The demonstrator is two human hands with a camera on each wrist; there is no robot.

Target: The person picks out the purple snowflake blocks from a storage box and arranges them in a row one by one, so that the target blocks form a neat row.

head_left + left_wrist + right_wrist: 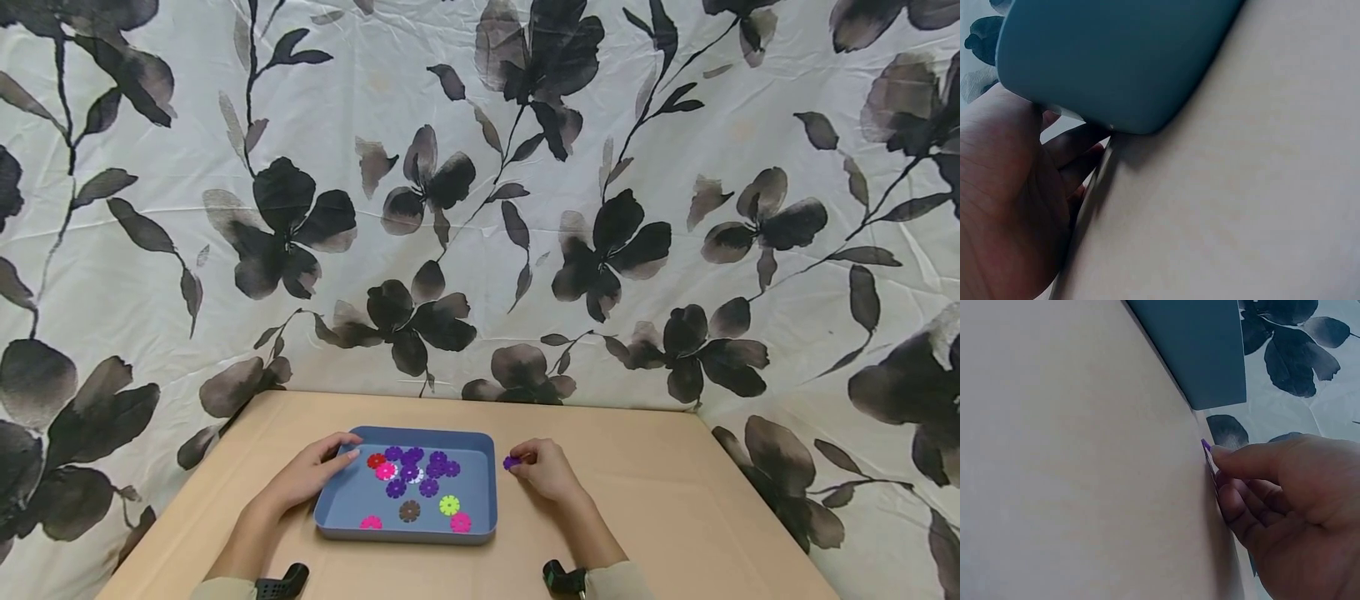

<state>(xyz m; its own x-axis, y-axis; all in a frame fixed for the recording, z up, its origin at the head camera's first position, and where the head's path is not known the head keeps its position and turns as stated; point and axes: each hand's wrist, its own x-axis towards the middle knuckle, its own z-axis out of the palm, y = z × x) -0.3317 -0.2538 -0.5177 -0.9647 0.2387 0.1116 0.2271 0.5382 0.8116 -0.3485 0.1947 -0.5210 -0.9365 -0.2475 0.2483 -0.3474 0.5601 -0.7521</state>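
Observation:
A shallow blue-grey tray (352, 498) holds flower-shaped notched discs. My left hand (309, 473) grips its upper left corner, with the thumb at the rim. From the left wrist view, the fingers of that hand (1007, 187) reach behind the tray's wall (1104, 69). Just right of the tray, my right hand (547, 471) pinches a purple disc (512, 462) between thumb and fingers. In the right wrist view, only a thin purple edge of the disc (1205, 444) shows at the fingertips.
Inside the tray, several purple discs (411, 472) cluster toward the back, beside a red disc (376, 460) and a pink one (386, 472). Nearer the front lie a brown disc (409, 511), a yellow-green disc (449, 505) and pink discs (461, 522). A floral cloth (480, 275) hangs behind the tan table (660, 500).

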